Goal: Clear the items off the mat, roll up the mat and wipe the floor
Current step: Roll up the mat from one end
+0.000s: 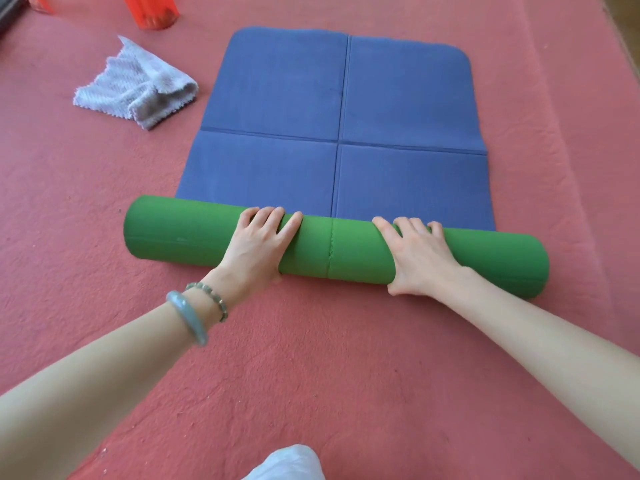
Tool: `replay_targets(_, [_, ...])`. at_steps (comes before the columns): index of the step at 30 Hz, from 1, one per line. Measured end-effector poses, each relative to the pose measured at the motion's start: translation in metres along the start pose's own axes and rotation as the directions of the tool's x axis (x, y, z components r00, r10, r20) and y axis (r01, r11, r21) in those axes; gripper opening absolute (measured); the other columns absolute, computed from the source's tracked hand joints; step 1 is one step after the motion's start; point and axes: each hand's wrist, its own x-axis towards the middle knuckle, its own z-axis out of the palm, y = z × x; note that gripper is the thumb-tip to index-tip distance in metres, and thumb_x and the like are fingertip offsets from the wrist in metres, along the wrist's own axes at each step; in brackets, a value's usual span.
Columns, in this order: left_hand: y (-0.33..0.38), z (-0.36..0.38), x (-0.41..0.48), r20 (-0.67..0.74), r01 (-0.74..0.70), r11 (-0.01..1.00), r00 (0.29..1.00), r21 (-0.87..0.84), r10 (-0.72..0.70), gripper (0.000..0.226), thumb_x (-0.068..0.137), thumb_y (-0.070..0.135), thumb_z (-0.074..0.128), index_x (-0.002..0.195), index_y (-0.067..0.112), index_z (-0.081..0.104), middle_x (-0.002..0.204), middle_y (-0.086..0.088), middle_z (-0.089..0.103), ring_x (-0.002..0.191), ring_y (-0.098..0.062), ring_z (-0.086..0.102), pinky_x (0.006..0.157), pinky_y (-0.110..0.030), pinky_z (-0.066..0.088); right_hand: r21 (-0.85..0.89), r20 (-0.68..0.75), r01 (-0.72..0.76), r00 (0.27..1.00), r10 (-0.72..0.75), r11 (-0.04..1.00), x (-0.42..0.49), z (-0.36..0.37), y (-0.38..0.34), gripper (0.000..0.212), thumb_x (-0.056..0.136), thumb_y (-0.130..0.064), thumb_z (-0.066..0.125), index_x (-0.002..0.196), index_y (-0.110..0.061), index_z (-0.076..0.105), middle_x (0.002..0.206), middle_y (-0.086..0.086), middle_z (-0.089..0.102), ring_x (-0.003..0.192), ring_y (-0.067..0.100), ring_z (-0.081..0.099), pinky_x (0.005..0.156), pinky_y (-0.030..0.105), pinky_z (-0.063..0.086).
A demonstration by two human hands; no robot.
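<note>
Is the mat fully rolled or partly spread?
Partly rolled. The mat has a green roll at its near end, gripped by the left hand and right hand; the blue rest lies flat.

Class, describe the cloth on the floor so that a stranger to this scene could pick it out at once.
Find the blue mat spread on the red carpet. Just left of its far half lies the cloth. It alone is pale grey, crumpled and ribbed; the container behind it is orange-red.
</note>
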Motion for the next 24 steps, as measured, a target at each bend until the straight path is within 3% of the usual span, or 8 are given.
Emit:
replay_targets(6, [0.015,-0.011,-0.046,0.109,-0.025,1.000,0.994,-0.014,0.027,0.119,0.016,0.039,0.088,0.126,0.009,0.051,0.106,-0.014,0.062,0.096,-0.032,0.061,0.087,-0.043,0.046,0.022,0.124,0.076,0.989,-0.078,0.997,-0.038,0.009,-0.014,0.115,0.058,-0.048,0.074,0.146,-0.024,0.004,0.128,0.003,0.039,0.119,0.024,0.038,0.100,0.046,0.032])
replay_targets(12, [0.010,-0.025,-0.028,0.306,-0.074,0.997,0.950,0.000,0.070,0.110,0.035,0.045,0.081,0.133,0.019,0.039,0.107,-0.002,0.054,0.099,-0.025,0.053,0.085,-0.038,0.038,0.133,0.185,0.087,0.977,-0.111,0.987,-0.028,0.000,-0.006,0.121,0.055,-0.049,0.077,0.147,-0.027,0.002,0.139,0.006,0.035,0.129,0.024,0.032,0.106,0.044,0.028])
replay_targets(15, [0.003,-0.030,-0.010,0.379,-0.076,0.995,0.921,-0.057,0.092,0.102,0.040,0.049,0.079,0.129,0.024,0.036,0.104,0.001,0.052,0.096,-0.022,0.051,0.078,-0.034,0.037,0.120,0.140,0.106,0.983,-0.122,0.987,-0.031,-0.003,-0.005,0.124,0.061,-0.050,0.077,0.148,-0.029,-0.009,0.155,0.010,0.009,0.144,0.024,0.007,0.116,0.047,0.009])
replay_targets(17, [-0.003,-0.035,0.005,0.456,-0.043,0.991,0.885,-0.127,0.096,0.100,0.039,0.049,0.082,0.124,0.026,0.036,0.101,0.002,0.051,0.094,-0.022,0.052,0.073,-0.033,0.036,0.072,0.075,0.098,0.992,-0.104,0.993,-0.038,0.000,-0.010,0.124,0.065,-0.049,0.077,0.148,-0.029,-0.013,0.157,0.011,0.002,0.145,0.026,0.001,0.117,0.047,0.003])
replay_targets(21, [-0.011,-0.039,0.024,0.599,0.051,0.969,0.793,-0.242,0.108,0.101,0.038,0.050,0.085,0.123,0.029,0.035,0.098,0.004,0.049,0.093,-0.019,0.050,0.078,-0.034,0.037,0.042,-0.030,0.013,0.999,-0.012,0.999,-0.040,0.012,-0.019,0.121,0.068,-0.039,0.078,0.148,-0.028,-0.011,0.153,0.013,0.013,0.143,0.029,0.011,0.115,0.048,0.007])
replay_targets(24, [-0.012,-0.039,0.020,0.556,0.018,0.979,0.825,-0.204,0.101,0.107,0.041,0.053,0.082,0.132,0.030,0.030,0.107,0.005,0.048,0.095,-0.018,0.048,0.085,-0.033,0.035,0.024,-0.057,0.014,0.998,-0.012,1.000,-0.035,0.014,-0.019,0.114,0.067,-0.032,0.077,0.150,-0.027,0.000,0.147,0.011,0.024,0.137,0.029,0.024,0.112,0.048,0.014])
